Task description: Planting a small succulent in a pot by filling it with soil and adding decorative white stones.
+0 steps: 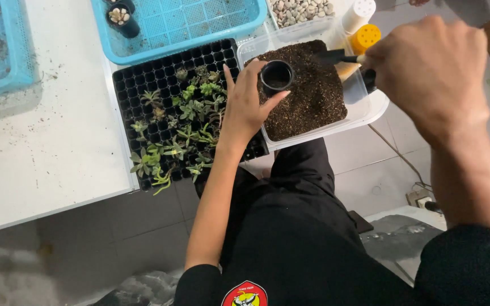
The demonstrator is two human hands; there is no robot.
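Two hands: both work over the soil tub, upper middle of the frame.
Pot: a small black round pot [277, 76] sits just above the soil, mouth up and, as far as shows, not yet full.
Left hand: the left hand [246, 105] has its grip closed around the pot from the left, thumb and fingers spread along its side, seemingly to keep the mouth level and steady over the tub, so spilled soil would fall back in.
Right hand: the right hand [430, 68], upper right, is clenched around the handle of a small black scoop [332, 56]; the blade points left toward the pot, close to its rim but apart from it.
Soil tub: a clear plastic tub [360, 96] filled with dark, grainy soil [308, 99], at the right end of the surface within reach of both hands.
Seedling tray: a black cell tray [143, 79] just left of the tub holds small green succulents [184, 127] in many cells; the left forearm crosses its right edge.
Blue tray: a blue mesh tray [199, 22] at the top holds another black pot topped with pale pebbles [119, 16].
Further out: a container of pale pebbles [301, 8] and a white and a yellow shaker bottle [364, 37] at the upper right.
Surface: a white surface [46, 141], dusted with soil crumbs.
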